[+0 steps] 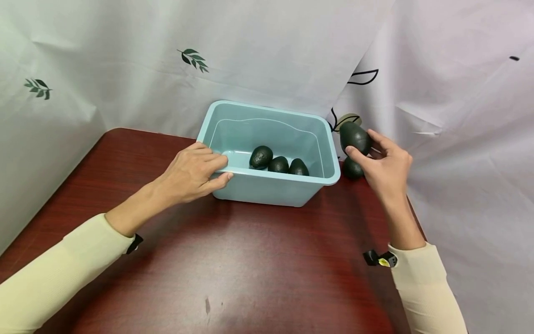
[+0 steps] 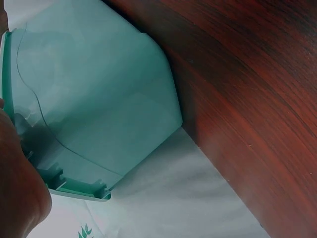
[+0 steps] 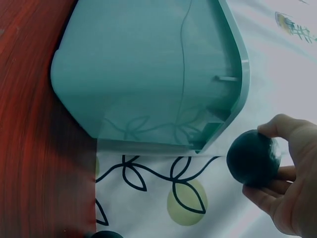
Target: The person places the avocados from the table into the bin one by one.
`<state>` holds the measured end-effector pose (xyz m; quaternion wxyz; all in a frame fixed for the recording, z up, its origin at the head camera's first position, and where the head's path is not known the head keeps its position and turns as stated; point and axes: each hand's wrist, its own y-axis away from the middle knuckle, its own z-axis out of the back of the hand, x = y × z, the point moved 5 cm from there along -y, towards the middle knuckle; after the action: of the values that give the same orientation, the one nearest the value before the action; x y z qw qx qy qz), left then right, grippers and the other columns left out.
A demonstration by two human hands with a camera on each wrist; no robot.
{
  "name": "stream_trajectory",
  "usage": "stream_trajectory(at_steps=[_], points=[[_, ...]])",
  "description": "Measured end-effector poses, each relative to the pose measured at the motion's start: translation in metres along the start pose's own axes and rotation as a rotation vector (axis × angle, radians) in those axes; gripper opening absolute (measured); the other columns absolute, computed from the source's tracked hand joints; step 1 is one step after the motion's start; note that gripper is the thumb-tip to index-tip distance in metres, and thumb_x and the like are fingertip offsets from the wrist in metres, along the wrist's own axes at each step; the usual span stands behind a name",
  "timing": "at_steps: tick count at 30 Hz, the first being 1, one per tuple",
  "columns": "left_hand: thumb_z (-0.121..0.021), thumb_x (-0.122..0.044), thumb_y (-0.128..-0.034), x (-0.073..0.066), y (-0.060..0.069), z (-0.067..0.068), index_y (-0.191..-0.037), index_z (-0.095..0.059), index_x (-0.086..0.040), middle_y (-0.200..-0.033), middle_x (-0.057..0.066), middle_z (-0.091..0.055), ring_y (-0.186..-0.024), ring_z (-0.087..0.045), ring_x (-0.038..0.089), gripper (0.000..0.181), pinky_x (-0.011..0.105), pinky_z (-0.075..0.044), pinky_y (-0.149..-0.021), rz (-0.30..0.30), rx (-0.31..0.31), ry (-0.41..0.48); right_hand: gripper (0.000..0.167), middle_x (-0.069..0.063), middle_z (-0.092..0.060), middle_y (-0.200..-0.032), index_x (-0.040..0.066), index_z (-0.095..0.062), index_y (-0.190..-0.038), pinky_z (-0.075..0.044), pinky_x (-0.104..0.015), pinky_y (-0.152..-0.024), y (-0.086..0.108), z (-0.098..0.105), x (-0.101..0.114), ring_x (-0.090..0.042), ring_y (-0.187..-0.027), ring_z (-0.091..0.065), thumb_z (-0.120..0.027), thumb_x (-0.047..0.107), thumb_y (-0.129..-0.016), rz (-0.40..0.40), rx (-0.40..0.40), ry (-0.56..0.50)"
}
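A light blue plastic bin [image 1: 258, 190] stands on the table, and my left hand [image 1: 189, 174] grips its front-left corner, fingers over the rim. Only part of that left hand [image 2: 20, 183] shows in the left wrist view. Inside the bin lie three dark green avocados [image 1: 261, 157] near the front wall. To the right of the bin, my right hand [image 1: 390, 169] holds an avocado [image 1: 353, 138] between thumb and fingers, raised at about rim height. Another avocado [image 1: 352, 169] is beneath it by the bin's right side, partly hidden by the hand.
The dark red wooden table [image 1: 250, 260] extends in front of the bin. White cloth [image 1: 267, 55] with leaf prints hangs behind it, and more cloth hangs along the right side. In the right wrist view, part of an avocado [image 3: 106, 234] shows at the bottom edge.
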<state>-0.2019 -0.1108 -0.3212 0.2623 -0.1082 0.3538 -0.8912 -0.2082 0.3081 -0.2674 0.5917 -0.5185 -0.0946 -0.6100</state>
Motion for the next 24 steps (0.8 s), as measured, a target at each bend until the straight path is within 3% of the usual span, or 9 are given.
stream_trajectory(at_steps=[14, 24], points=[[-0.049, -0.039, -0.1123, -0.002, -0.001, 0.002, -0.077, -0.04, -0.013, -0.064, -0.003, -0.03, -0.06, -0.031, 0.015, 0.045, 0.04, -0.052, -0.08, -0.01, -0.028, -0.001, 0.057, -0.015, -0.082, -0.134, 0.006, -0.081, -0.136, -0.061, -0.01, -0.091, 0.01, -0.008, 0.017, 0.014, -0.102, -0.074, -0.1, 0.016, -0.083, 0.094, 0.034, -0.043], [-0.048, -0.04, -0.1125, -0.003, -0.001, 0.002, -0.078, -0.04, -0.013, -0.064, -0.004, -0.03, -0.059, -0.03, 0.015, 0.045, 0.041, -0.051, -0.08, -0.007, -0.024, -0.001, 0.054, -0.022, -0.082, -0.13, -0.001, -0.08, -0.133, -0.062, -0.013, -0.093, 0.017, -0.017, 0.026, 0.009, -0.105, -0.077, -0.098, 0.006, -0.082, 0.161, 0.08, -0.127]])
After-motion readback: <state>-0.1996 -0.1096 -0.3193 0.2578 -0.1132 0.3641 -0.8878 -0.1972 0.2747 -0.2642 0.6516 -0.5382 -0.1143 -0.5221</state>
